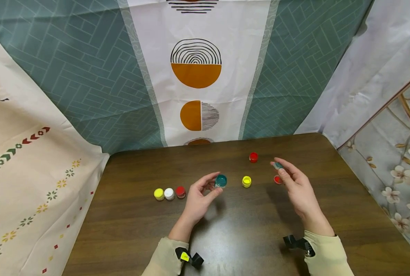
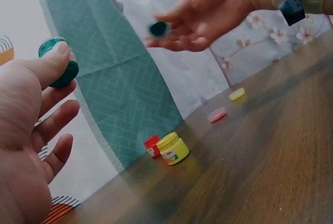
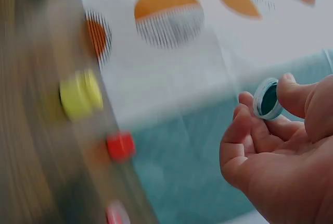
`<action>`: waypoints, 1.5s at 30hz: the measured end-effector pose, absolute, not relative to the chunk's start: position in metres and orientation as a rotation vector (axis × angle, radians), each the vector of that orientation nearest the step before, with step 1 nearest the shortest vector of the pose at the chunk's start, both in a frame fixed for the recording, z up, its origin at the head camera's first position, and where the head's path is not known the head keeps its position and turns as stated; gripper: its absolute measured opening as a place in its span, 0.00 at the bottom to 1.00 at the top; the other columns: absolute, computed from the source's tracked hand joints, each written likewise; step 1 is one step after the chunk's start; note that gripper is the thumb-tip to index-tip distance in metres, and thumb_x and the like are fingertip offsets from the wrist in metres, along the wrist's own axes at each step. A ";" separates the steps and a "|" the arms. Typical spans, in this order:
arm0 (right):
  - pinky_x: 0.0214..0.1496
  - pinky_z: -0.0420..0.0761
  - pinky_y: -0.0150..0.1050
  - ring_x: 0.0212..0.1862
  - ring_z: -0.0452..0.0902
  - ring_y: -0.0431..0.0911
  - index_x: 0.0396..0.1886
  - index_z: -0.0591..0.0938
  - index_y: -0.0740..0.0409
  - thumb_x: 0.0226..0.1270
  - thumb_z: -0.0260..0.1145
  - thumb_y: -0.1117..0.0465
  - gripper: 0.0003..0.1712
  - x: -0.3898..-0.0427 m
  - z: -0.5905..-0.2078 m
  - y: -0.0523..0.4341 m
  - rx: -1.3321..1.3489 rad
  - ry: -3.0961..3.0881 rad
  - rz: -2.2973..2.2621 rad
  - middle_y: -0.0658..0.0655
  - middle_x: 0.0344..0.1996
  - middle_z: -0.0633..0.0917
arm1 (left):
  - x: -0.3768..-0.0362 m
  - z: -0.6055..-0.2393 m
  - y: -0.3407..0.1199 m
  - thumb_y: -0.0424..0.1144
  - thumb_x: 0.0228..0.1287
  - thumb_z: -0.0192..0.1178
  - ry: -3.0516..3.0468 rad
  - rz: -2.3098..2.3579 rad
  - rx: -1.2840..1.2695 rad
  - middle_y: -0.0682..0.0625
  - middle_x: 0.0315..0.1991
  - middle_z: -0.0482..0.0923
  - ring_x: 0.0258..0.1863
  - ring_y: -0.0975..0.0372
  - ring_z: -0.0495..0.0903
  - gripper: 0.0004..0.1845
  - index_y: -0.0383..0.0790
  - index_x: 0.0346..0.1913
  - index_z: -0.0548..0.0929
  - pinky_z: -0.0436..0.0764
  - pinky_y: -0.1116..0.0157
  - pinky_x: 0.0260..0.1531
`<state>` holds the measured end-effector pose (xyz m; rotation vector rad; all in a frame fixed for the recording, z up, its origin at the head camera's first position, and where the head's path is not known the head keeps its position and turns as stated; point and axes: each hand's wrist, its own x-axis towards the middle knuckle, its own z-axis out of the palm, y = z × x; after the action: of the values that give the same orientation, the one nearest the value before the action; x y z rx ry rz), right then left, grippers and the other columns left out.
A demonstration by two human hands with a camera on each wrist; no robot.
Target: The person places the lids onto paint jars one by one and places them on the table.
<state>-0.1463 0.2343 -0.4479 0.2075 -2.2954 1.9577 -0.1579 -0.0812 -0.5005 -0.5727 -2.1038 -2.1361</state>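
My left hand [image 1: 197,200] holds a small dark green paint jar [image 1: 221,180] above the table, its open top showing green paint. In the left wrist view the thumb and fingers pinch that jar around its side. Out to the right, my right hand [image 1: 300,196] pinches the green lid [image 3: 269,99] between thumb and fingers, its paint-stained inside visible in the right wrist view. An uncapped yellow paint jar [image 1: 246,181] stands between the hands, with an uncapped red paint jar [image 1: 253,157] behind it. Below the right hand lies a red lid [image 1: 277,179].
Left of my left hand, capped yellow [image 1: 159,194], white [image 1: 169,194] and red [image 1: 180,192] jars stand in a row on the brown wooden table [image 1: 129,237]. A yellow lid [image 2: 237,94] lies beyond the red one. Patterned cloths hang behind and beside the table.
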 end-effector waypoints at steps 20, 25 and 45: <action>0.55 0.83 0.43 0.65 0.74 0.46 0.67 0.83 0.49 0.70 0.72 0.72 0.28 -0.133 -0.429 0.148 0.846 -2.480 1.278 0.48 0.64 0.82 | -0.154 -0.500 -0.082 0.28 0.68 0.72 -2.156 -2.130 -0.640 0.46 0.56 0.87 0.50 0.58 0.81 0.23 0.39 0.65 0.85 0.79 0.60 0.51; 0.57 0.83 0.45 0.65 0.74 0.48 0.66 0.83 0.49 0.69 0.73 0.73 0.28 -0.135 -0.430 0.147 0.900 -2.466 1.221 0.48 0.63 0.83 | -0.154 -0.501 -0.082 0.28 0.65 0.75 -2.156 -2.121 -0.636 0.48 0.52 0.88 0.45 0.58 0.81 0.19 0.37 0.58 0.89 0.79 0.54 0.50; 0.63 0.79 0.49 0.64 0.76 0.50 0.66 0.84 0.53 0.68 0.74 0.70 0.27 -0.137 -0.431 0.148 1.023 -2.475 1.061 0.49 0.62 0.86 | -0.157 -0.503 -0.086 0.29 0.66 0.75 -2.144 -2.079 -0.769 0.45 0.47 0.88 0.45 0.60 0.81 0.16 0.35 0.55 0.90 0.80 0.52 0.50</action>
<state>-0.1370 0.1478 -0.4314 1.0233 -2.4748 1.0609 -0.1566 -0.0857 -0.5031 -0.7688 -2.1438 -2.0790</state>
